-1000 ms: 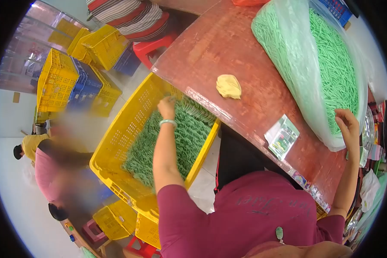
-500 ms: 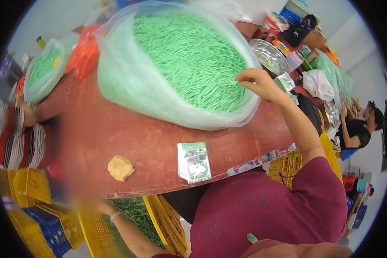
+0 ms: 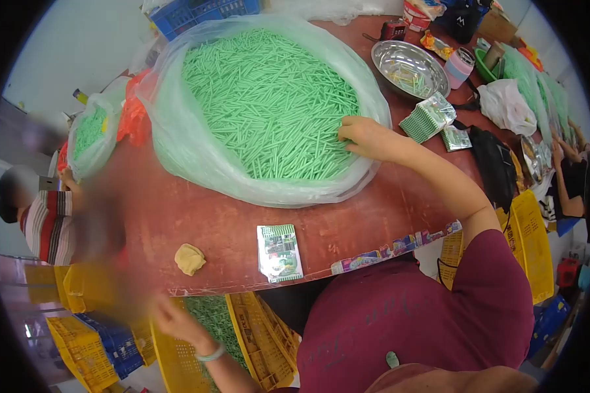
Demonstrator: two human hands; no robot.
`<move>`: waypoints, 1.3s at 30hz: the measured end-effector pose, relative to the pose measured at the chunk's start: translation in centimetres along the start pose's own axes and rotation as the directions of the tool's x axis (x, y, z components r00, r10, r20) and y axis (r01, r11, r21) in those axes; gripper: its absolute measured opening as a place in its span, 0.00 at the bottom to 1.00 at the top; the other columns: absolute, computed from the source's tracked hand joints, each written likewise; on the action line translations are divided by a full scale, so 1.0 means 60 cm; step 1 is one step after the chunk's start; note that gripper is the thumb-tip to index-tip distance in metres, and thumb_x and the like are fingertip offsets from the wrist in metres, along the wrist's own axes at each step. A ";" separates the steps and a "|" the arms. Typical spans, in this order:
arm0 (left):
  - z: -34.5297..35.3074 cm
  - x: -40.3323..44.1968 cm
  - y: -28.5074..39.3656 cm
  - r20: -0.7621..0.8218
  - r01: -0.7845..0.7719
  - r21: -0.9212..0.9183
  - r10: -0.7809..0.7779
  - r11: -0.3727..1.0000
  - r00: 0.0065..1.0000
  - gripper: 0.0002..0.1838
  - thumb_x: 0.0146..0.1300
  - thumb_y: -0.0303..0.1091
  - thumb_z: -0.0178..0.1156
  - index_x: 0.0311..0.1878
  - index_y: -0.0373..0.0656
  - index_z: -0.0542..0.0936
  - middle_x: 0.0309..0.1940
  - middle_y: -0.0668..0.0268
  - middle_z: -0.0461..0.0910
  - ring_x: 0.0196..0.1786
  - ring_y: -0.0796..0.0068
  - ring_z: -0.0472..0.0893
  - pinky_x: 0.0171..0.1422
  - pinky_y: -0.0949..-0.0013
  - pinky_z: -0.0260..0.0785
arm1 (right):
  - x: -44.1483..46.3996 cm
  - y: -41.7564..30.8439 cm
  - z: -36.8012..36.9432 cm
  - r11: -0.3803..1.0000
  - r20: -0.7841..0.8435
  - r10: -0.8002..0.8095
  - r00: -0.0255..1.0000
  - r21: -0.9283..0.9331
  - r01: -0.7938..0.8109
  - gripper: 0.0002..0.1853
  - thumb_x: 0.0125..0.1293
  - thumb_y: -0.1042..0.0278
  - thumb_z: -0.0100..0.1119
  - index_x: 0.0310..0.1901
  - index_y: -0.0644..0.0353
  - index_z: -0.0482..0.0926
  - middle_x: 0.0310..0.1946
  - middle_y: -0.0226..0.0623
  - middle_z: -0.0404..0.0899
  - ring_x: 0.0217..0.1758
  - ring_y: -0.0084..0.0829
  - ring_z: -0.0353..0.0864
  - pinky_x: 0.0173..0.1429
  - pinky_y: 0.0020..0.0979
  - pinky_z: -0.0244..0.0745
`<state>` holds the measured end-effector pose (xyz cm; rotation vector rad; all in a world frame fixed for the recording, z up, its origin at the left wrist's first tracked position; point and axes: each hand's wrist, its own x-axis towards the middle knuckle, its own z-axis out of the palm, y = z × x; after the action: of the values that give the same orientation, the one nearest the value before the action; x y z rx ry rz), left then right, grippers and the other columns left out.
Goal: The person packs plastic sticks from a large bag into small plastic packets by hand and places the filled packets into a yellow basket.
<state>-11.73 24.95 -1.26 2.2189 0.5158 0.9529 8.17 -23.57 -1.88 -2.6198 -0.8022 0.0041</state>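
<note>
Head view: I see the right hand [image 3: 368,139], fingers curled, at the green sticks [image 3: 269,98] in the plastic bag [image 3: 206,185] on the red table [image 3: 219,232]. The left hand [image 3: 179,322] is near the yellow crate [image 3: 176,359]. I cannot tell whether either hand pinches anything.

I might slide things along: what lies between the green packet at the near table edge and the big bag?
A strip of red tabletop lies between the packet and the bag; the head view shows it.
</note>
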 end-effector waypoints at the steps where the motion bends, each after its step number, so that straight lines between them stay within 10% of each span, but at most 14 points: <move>1: 0.023 -0.026 0.041 0.134 0.018 -0.045 -0.012 0.999 0.991 0.10 0.71 0.33 0.58 0.43 0.34 0.81 0.39 0.66 0.80 0.42 0.75 0.75 0.49 0.70 0.69 | -0.002 0.005 0.001 1.000 -0.011 -0.006 1.000 0.014 0.007 0.11 0.55 0.77 0.63 0.41 0.65 0.79 0.39 0.45 0.77 0.44 0.47 0.79 0.50 0.41 0.75; 6: 0.133 -0.140 0.108 0.549 0.149 -0.191 -0.020 0.970 0.835 0.07 0.65 0.26 0.62 0.43 0.34 0.81 0.37 0.67 0.79 0.40 0.79 0.76 0.46 0.73 0.70 | 0.009 -0.001 -0.018 0.979 -0.133 0.064 0.989 0.200 -0.036 0.08 0.57 0.79 0.60 0.40 0.63 0.80 0.38 0.41 0.78 0.45 0.44 0.79 0.50 0.40 0.74; 12: 0.185 -0.169 0.130 0.483 -0.285 0.008 0.246 0.959 0.841 0.10 0.62 0.31 0.66 0.41 0.35 0.79 0.32 0.61 0.74 0.34 0.68 0.72 0.39 0.66 0.66 | 0.090 -0.034 -0.027 0.977 -0.192 -0.192 0.962 0.057 0.207 0.08 0.57 0.79 0.60 0.39 0.62 0.83 0.36 0.41 0.77 0.45 0.44 0.80 0.49 0.42 0.75; 26: 0.179 -0.162 0.131 0.538 -0.068 -0.027 0.072 0.997 0.840 0.16 0.58 0.35 0.70 0.40 0.35 0.75 0.33 0.60 0.72 0.37 0.65 0.71 0.42 0.63 0.66 | 0.139 -0.143 -0.009 0.945 0.223 -0.312 0.924 -0.025 0.325 0.09 0.54 0.74 0.67 0.35 0.66 0.78 0.36 0.42 0.74 0.43 0.45 0.78 0.47 0.43 0.74; 32: 0.187 -0.095 0.209 0.319 -0.492 0.029 0.459 0.870 0.829 0.20 0.59 0.25 0.64 0.56 0.35 0.76 0.55 0.51 0.75 0.51 0.58 0.72 0.56 0.61 0.63 | 0.131 -0.149 -0.004 0.944 0.092 -0.329 0.940 -0.002 0.331 0.08 0.54 0.76 0.62 0.37 0.66 0.78 0.38 0.44 0.75 0.44 0.47 0.79 0.49 0.44 0.75; 39: 0.250 0.000 0.237 0.513 -0.843 0.049 0.711 0.535 0.481 0.22 0.54 0.19 0.56 0.55 0.42 0.77 0.68 0.60 0.70 0.60 0.57 0.72 0.66 0.50 0.58 | 0.074 -0.211 0.058 0.910 0.020 -0.405 0.914 0.105 0.401 0.08 0.53 0.79 0.58 0.36 0.67 0.76 0.37 0.43 0.76 0.45 0.44 0.74 0.49 0.40 0.74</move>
<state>0.80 8.70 0.97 2.8961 -0.7425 0.7474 4.68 -10.34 0.16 -2.3216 -1.3097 -0.0175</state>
